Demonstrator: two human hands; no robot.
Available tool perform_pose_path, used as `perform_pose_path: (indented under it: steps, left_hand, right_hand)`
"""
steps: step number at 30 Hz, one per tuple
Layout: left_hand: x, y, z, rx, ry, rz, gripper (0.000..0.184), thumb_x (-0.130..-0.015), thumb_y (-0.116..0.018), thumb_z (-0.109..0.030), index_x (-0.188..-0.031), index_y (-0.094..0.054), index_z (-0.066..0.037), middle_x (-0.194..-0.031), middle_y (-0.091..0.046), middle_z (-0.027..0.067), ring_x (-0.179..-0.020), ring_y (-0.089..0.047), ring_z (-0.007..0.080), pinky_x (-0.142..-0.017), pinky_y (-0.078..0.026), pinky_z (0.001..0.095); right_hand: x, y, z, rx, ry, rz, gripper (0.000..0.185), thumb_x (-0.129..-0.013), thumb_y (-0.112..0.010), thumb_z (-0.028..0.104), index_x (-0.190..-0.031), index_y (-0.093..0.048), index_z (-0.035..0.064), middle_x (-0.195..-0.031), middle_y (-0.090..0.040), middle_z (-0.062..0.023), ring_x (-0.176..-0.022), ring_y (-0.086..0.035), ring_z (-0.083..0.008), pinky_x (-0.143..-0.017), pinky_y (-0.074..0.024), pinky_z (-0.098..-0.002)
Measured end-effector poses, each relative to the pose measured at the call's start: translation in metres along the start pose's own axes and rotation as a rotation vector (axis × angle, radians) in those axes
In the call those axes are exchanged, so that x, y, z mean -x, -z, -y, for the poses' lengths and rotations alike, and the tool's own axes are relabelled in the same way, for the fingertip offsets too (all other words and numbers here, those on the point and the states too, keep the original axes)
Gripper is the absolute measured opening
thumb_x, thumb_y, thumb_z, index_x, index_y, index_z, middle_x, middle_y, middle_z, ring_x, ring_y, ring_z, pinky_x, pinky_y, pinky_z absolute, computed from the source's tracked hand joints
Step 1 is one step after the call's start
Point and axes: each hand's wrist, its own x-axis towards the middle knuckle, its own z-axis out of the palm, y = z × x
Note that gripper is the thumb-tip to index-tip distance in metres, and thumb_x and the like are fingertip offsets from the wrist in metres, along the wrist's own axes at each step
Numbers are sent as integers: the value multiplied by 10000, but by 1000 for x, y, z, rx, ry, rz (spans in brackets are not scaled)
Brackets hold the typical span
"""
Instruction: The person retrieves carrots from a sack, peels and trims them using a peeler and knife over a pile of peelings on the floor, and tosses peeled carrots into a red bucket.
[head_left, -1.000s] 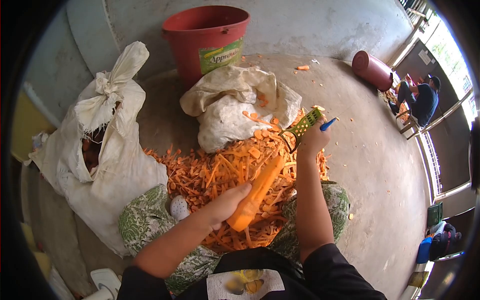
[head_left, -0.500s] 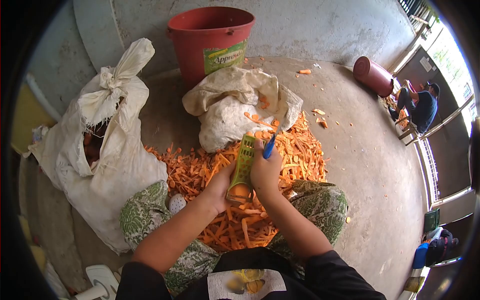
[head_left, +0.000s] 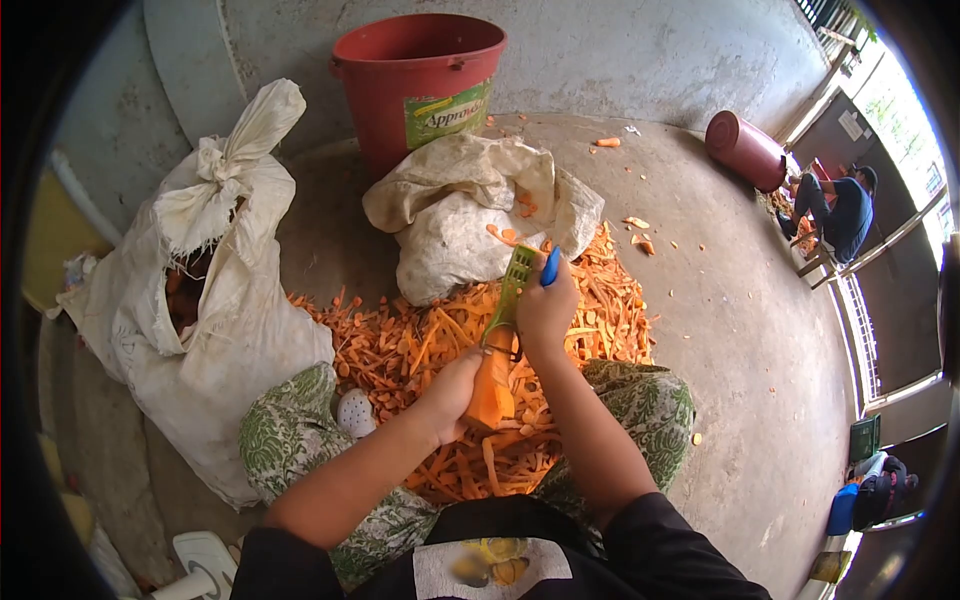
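A thick orange carrot (head_left: 491, 390) is gripped in my left hand (head_left: 452, 392), its cut end toward me. My right hand (head_left: 546, 308) holds a green peeler (head_left: 510, 290) with holes in its body, and a blue-handled tool (head_left: 550, 266) sticks out of the same hand. The peeler's head lies against the upper part of the carrot. Beneath both hands spreads a heap of orange peelings and slices (head_left: 610, 300).
Beyond the heap lie a crumpled white sack (head_left: 455, 235) and a red tub (head_left: 385, 100). A tied white sack (head_left: 240, 350) stands at left. At far right a person (head_left: 850, 215) sits near a tipped dark red barrel (head_left: 745, 150).
The peeler first came from the right onto the carrot. Since then my right hand has shifted slightly right and the peeler has turned on its side, showing more of the carrot.
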Motion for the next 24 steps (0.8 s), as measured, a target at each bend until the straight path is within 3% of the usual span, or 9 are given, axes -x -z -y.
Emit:
perform_pose_path:
  steps: [2, 10, 12, 14, 15, 16, 20, 22, 24]
  left_hand:
    - [-1, -1, 3, -7, 24, -78, 367, -937, -289, -359, -1047, -470, -59, -847, -560, 40, -738, -583, 138, -612, -511, 310]
    - [5, -2, -11, -233, -6, 40, 372, -942, -292, -343, -1034, -475, -32, -851, -562, 65, -705, -575, 134, -613, -493, 274]
    - [17, -5, -17, -299, 14, 37, 377, -941, -300, -338, -1056, -470, -23, -857, -560, 62, -713, -571, 131, -628, -486, 270]
    - [26, -7, -21, -370, 35, 38, 383, -941, -308, -334, -1079, -465, -14, -863, -559, 60, -721, -567, 128, -642, -479, 266]
    - [30, -6, -22, -363, -27, 112, 364, -927, -361, -310, -1104, -456, -6, -877, -554, 57, -747, -557, 119, -669, -467, 257]
    - [32, -4, -22, -354, -91, 187, 361, -913, -414, -286, -1130, -447, 1, -892, -550, 55, -773, -548, 111, -696, -456, 249]
    - [18, 17, -30, -564, -226, 161, 404, -832, -556, -199, -1164, -435, -2, -926, -544, 54, -828, -531, 110, -732, -441, 244]
    - [9, 27, -32, -935, -401, 54, 534, -749, -652, -195, -1198, -434, -6, -975, -567, 88, -878, -556, 161, -791, -443, 299]
    - [11, 20, -38, -990, -466, -15, 514, -728, -659, -171, -1169, -453, -5, -945, -577, 94, -869, -563, 173, -787, -443, 307]
  right_hand:
    - [-8, -3, -6, -6, 0, -59, 207, -843, -520, 192, -748, -513, 9, -576, -517, -178, -518, -501, -347, -491, -373, -397]
    - [-65, 13, -26, -71, -42, -241, 259, -868, -488, 217, -730, -498, -2, -534, -471, -128, -467, -438, -270, -482, -346, -368]
    - [-79, 16, -37, -51, 13, -438, 275, -871, -482, 218, -714, -484, -8, -532, -472, -126, -460, -427, -242, -476, -339, -354]
    - [-98, 32, -49, -39, -155, -434, 283, -876, -478, 219, -711, -488, -10, -529, -464, -78, -462, -404, -180, -475, -331, -326]
    - [-102, 35, -51, -222, -255, -426, 277, -878, -478, 215, -708, -494, -3, -535, -456, -49, -470, -393, -150, -473, -327, -309]
    - [-104, 37, -52, -406, -352, -412, 272, -880, -477, 211, -705, -500, 4, -540, -449, -19, -478, -382, -120, -471, -322, -293]
    - [-87, 47, -29, -556, -235, -284, 282, -889, -476, 207, -678, -487, 19, -543, -402, 21, -488, -339, -81, -465, -295, -257]
    - [-77, 64, -6, -557, -260, -174, 269, -890, -476, 213, -737, -534, -2, -590, -501, -4, -512, -429, -86, -496, -351, -251]
    - [-62, 81, 32, -280, -77, 294, 256, -892, -464, 212, -821, -580, -5, -713, -616, -55, -577, -542, -122, -553, -422, -268]
